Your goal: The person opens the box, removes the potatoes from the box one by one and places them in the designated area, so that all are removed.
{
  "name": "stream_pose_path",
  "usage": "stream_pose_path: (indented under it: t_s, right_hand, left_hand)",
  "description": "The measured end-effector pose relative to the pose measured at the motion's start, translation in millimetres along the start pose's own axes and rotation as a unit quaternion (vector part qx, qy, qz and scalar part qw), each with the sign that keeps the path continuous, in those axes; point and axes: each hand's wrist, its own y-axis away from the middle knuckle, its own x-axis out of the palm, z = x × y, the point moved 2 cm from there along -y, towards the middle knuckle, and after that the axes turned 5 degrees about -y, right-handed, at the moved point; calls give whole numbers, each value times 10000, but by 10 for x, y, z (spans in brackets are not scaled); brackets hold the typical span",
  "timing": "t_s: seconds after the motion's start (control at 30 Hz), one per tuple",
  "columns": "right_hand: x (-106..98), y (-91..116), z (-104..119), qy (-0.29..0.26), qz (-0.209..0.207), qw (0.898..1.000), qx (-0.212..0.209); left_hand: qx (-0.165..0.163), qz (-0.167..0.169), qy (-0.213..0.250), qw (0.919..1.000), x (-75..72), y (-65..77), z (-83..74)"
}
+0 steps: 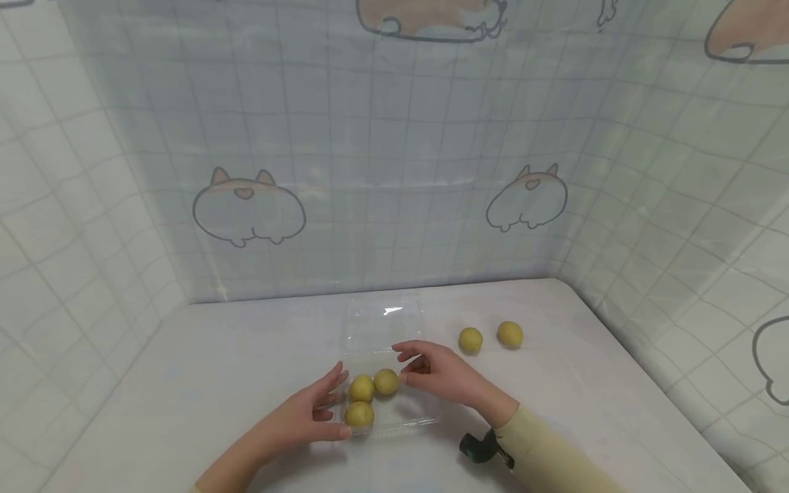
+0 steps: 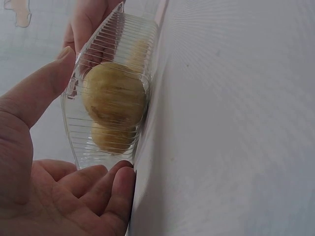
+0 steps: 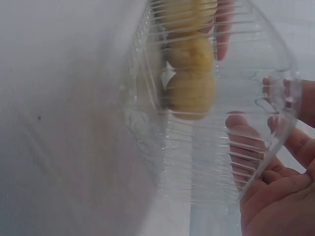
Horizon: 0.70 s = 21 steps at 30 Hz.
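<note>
White table [image 1: 246,370] before you bears the open box [image 1: 407,413] with three fruits [image 1: 359,415] inside, your left hand [image 1: 298,416] loosely spread against its side, your right hand [image 1: 440,373] spread, holding nothing; packing seems underway, so reach for two outer fruits [image 1: 471,340] next.

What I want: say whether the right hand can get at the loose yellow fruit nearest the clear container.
Probably yes: the right hand seems to hold nothing, and that fruit lies close by, with nothing visible between them.
</note>
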Motion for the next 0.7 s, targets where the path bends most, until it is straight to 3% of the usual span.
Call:
stream_pose_path:
  t_s: [0.33,0.7]
  right_hand:
    - [48,-63,1,586,175,9981,-80]
    - [60,-102,64,972,336,9943,-271]
  left_hand:
    - [77,22,40,10000,8,-3,2]
    - [-46,41,4,10000,-3,3,0]
